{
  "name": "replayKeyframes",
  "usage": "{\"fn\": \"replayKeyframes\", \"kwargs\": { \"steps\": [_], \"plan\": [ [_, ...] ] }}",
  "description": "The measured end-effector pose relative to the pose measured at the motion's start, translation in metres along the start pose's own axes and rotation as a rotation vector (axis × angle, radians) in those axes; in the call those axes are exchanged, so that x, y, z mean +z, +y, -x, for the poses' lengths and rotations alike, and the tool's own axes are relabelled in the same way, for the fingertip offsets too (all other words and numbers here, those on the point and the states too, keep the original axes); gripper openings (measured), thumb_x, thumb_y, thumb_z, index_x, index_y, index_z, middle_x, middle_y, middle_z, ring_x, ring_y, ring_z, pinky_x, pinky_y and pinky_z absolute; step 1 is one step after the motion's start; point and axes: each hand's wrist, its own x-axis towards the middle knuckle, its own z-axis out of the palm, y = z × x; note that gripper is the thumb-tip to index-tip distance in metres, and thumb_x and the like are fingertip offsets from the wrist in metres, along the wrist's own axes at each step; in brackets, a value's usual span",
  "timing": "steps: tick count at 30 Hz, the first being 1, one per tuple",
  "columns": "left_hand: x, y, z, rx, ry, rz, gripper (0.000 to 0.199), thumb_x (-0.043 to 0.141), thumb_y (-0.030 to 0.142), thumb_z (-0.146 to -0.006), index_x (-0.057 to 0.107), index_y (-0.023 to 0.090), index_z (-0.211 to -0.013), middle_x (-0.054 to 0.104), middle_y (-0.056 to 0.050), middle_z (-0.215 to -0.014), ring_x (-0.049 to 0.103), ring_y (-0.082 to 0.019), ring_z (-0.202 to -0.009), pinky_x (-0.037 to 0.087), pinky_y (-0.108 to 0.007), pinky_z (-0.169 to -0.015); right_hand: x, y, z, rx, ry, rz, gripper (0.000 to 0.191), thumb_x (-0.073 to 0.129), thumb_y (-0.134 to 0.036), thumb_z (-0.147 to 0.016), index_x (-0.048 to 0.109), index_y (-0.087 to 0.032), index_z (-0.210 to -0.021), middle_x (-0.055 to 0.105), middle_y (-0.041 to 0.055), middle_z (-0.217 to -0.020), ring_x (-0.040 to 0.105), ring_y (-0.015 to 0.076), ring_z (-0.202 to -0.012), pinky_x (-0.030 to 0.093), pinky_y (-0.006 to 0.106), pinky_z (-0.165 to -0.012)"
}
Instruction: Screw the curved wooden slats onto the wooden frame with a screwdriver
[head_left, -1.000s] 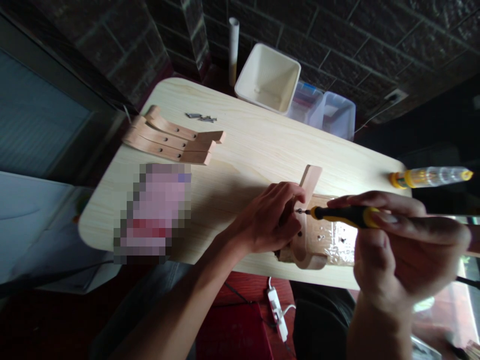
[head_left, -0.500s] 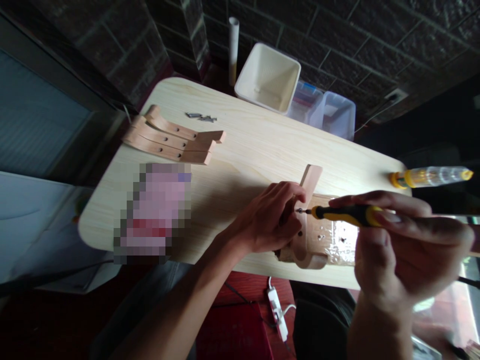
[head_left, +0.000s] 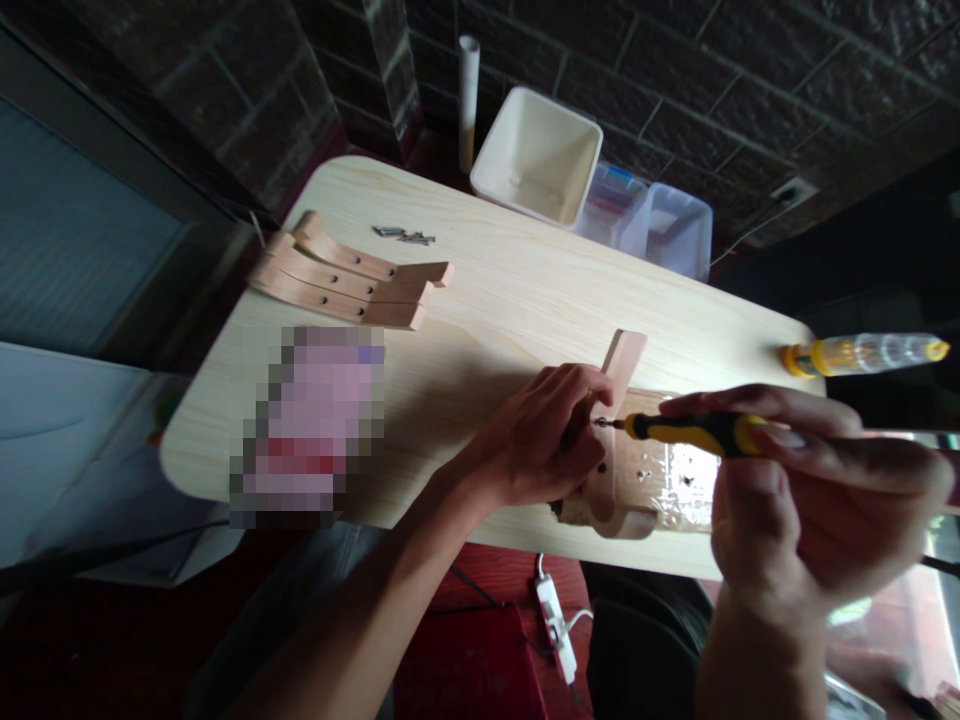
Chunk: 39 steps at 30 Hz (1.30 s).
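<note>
My left hand (head_left: 547, 435) has its fingers closed round the near side of a curved wooden piece (head_left: 624, 370), which lies across a taped cardboard box (head_left: 660, 430). In my right hand (head_left: 817, 490) is a black and yellow screwdriver (head_left: 697, 430), pointing left. Its tip meets the wooden piece at the upper hole, beside my left fingertips. A second, dark hole (head_left: 601, 468) shows lower on the wood. Several similar curved wooden pieces (head_left: 345, 285) lie side by side at the table's left, with a few screws (head_left: 405, 235) behind them.
The pale table (head_left: 495, 290) carries a pixelated pinkish object (head_left: 311, 420) at left and a clear, yellow-ended bit holder (head_left: 862, 354) at right. Beyond its back edge stand a cream bin (head_left: 536, 155), clear plastic boxes (head_left: 679, 230) and a white tube (head_left: 468, 105). A power strip (head_left: 555, 625) lies below.
</note>
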Motion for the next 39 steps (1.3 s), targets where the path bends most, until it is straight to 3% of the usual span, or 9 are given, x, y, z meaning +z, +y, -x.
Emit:
{"fn": "replayKeyframes", "kwargs": {
  "steps": [3,7,13,19,27,33,39],
  "plan": [
    [0.000,-0.001,0.000,0.004,-0.004,-0.005,0.030,0.056,0.022,-0.091,0.050,0.025,-0.121,0.064,-0.004,-0.108,0.064,-0.023,-0.100,0.056,-0.042,-0.098,0.001,0.009,-0.003,-0.076,-0.004,-0.042,0.035,0.077,-0.004,-0.091,0.077,-0.023,-0.119,0.077,0.0046,-0.112,0.080,0.0220,-0.102,0.076,0.038,-0.069],
    [0.001,-0.001,0.001,0.008,0.004,-0.005,0.029,0.055,0.023,-0.092,0.050,0.025,-0.121,0.064,-0.005,-0.111,0.064,-0.024,-0.101,0.055,-0.043,-0.097,0.002,0.008,-0.004,-0.086,-0.002,-0.018,0.033,0.078,-0.005,-0.090,0.078,-0.023,-0.118,0.077,0.0045,-0.111,0.079,0.0216,-0.103,0.076,0.042,-0.078],
    [0.001,0.000,0.001,0.012,0.014,0.002,0.030,0.054,0.022,-0.092,0.049,0.026,-0.122,0.065,-0.005,-0.111,0.064,-0.024,-0.102,0.056,-0.043,-0.096,0.000,-0.007,0.001,0.067,-0.028,0.005,0.037,0.073,0.000,-0.093,0.076,-0.024,-0.121,0.079,0.0036,-0.119,0.081,0.0240,-0.105,0.077,0.045,-0.079],
    [0.001,0.000,0.001,0.003,0.015,0.010,0.030,0.055,0.021,-0.091,0.051,0.025,-0.120,0.064,-0.005,-0.108,0.064,-0.024,-0.099,0.056,-0.044,-0.096,-0.002,0.006,-0.002,-0.081,0.005,0.007,0.035,0.078,-0.004,-0.090,0.077,-0.024,-0.119,0.078,0.0035,-0.112,0.080,0.0215,-0.104,0.076,0.039,-0.076],
    [0.000,0.000,0.000,0.008,0.011,0.003,0.028,0.054,0.023,-0.092,0.051,0.024,-0.120,0.066,-0.006,-0.112,0.064,-0.023,-0.101,0.055,-0.042,-0.096,-0.002,0.008,-0.003,-0.086,-0.001,-0.007,0.033,0.077,-0.006,-0.090,0.077,-0.022,-0.118,0.078,0.0043,-0.113,0.080,0.0216,-0.108,0.076,0.044,-0.089],
    [0.000,-0.002,0.000,0.007,0.001,0.001,0.028,0.055,0.025,-0.094,0.051,0.025,-0.121,0.066,-0.006,-0.113,0.064,-0.024,-0.103,0.056,-0.043,-0.098,-0.002,0.003,0.000,-0.011,0.000,0.061,0.036,0.077,-0.005,-0.090,0.076,-0.025,-0.120,0.077,0.0039,-0.113,0.081,0.0223,-0.101,0.076,0.038,-0.072],
    [0.000,-0.002,0.001,0.018,0.002,0.008,0.030,0.057,0.023,-0.091,0.051,0.024,-0.121,0.065,-0.006,-0.112,0.064,-0.025,-0.104,0.055,-0.043,-0.096,-0.001,0.007,-0.003,-0.055,0.006,0.056,0.033,0.079,-0.007,-0.089,0.077,-0.025,-0.117,0.075,0.0042,-0.109,0.079,0.0226,-0.106,0.076,0.040,-0.076]
  ]
}}
